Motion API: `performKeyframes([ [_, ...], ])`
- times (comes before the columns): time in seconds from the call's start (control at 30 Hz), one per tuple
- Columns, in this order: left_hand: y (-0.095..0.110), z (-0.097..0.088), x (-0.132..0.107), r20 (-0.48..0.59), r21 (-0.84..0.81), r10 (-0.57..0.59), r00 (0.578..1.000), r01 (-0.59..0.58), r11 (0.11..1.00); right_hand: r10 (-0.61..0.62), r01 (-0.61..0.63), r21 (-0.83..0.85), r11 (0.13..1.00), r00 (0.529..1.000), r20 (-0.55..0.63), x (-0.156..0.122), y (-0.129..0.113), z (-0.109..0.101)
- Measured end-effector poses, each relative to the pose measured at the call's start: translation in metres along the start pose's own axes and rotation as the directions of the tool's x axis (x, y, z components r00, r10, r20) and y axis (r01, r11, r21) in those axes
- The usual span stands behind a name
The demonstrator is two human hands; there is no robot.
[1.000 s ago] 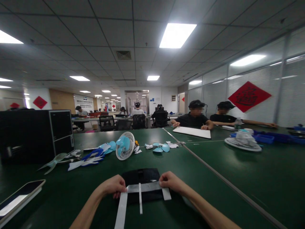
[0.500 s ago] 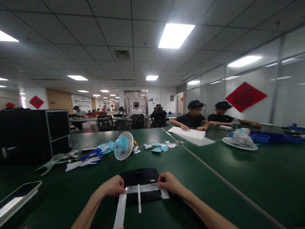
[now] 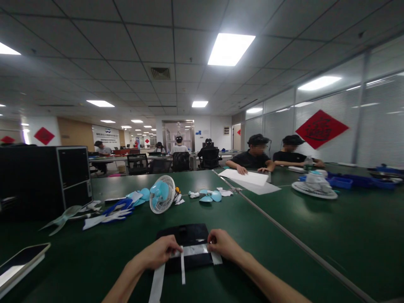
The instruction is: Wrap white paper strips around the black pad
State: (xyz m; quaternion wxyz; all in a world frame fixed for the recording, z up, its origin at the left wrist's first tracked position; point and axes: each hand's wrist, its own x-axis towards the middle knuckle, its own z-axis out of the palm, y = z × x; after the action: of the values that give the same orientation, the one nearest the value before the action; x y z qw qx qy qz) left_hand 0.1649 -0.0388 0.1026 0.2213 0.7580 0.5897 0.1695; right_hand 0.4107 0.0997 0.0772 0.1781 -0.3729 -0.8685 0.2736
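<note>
A flat black piece [image 3: 186, 230], its kind unclear, lies on the table before me with a shiny pale band [image 3: 195, 250] across it. My left hand [image 3: 163, 251] covers the band's left part, its fingers pinched at the upper end of a narrow white strip [image 3: 183, 269]. That strip hangs down over the black piece's near edge. At the band's right end, my right hand [image 3: 222, 245] has thumb and finger pressed together on it. A wide white strap [image 3: 157, 283] runs toward me from below my left hand. A short pale end [image 3: 216, 258] shows under my right hand.
A fan head with white grille [image 3: 166, 198], blue fan blades [image 3: 211, 196] and gloves [image 3: 109, 216] lie beyond. A computer case [image 3: 74, 176] and a tablet-like device [image 3: 23, 263] are left. Across the table, a person [image 3: 257, 153] handles white sheets [image 3: 244, 176]. Another fan part [image 3: 314, 189] is right.
My left hand has slid right along the pale band, from its left end to the narrow strip. My right hand stays at the right end. The view has shifted slightly.
</note>
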Motion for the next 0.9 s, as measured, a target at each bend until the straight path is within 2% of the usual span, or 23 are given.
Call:
performKeyframes([
  [0.1, -0.001, 0.000, 0.001, -0.001, 0.009, 0.010, 1.000, -0.010, 1.000, -0.038, 0.036, -0.055, 0.998, 0.999, -0.027, -0.003, -0.004, -0.003],
  [0.17, -0.002, 0.000, 0.002, -0.011, 0.014, 0.016, 1.000, -0.016, 1.000, -0.142, 0.131, -0.120, 0.984, 0.986, -0.086, -0.009, -0.012, -0.006],
  [0.23, -0.003, 0.000, 0.004, -0.021, 0.014, 0.021, 1.000, -0.020, 1.000, -0.293, 0.275, -0.156, 0.949, 0.950, -0.106, -0.018, -0.024, -0.007],
  [0.33, -0.004, 0.001, 0.005, -0.031, 0.012, 0.035, 0.999, -0.035, 0.999, -0.500, 0.496, -0.148, 0.856, 0.866, 0.012, -0.034, -0.047, 0.000],
  [0.4, -0.002, 0.001, 0.005, -0.029, 0.011, 0.042, 0.999, -0.041, 0.999, -0.573, 0.585, -0.140, 0.799, 0.811, 0.121, -0.041, -0.060, 0.010],
  [0.47, 0.000, 0.000, 0.004, -0.027, 0.012, 0.039, 0.999, -0.039, 0.999, -0.587, 0.611, -0.161, 0.775, 0.790, 0.174, -0.044, -0.069, 0.019],
  [0.57, 0.003, -0.002, 0.002, -0.027, 0.004, 0.029, 0.999, -0.029, 1.000, -0.559, 0.586, -0.221, 0.780, 0.810, 0.178, -0.043, -0.073, 0.028],
  [0.9, -0.009, 0.004, 0.007, -0.037, -0.020, 0.016, 0.999, -0.016, 1.000, -0.560, 0.593, -0.221, 0.774, 0.804, 0.199, -0.055, -0.060, 0.031],
])
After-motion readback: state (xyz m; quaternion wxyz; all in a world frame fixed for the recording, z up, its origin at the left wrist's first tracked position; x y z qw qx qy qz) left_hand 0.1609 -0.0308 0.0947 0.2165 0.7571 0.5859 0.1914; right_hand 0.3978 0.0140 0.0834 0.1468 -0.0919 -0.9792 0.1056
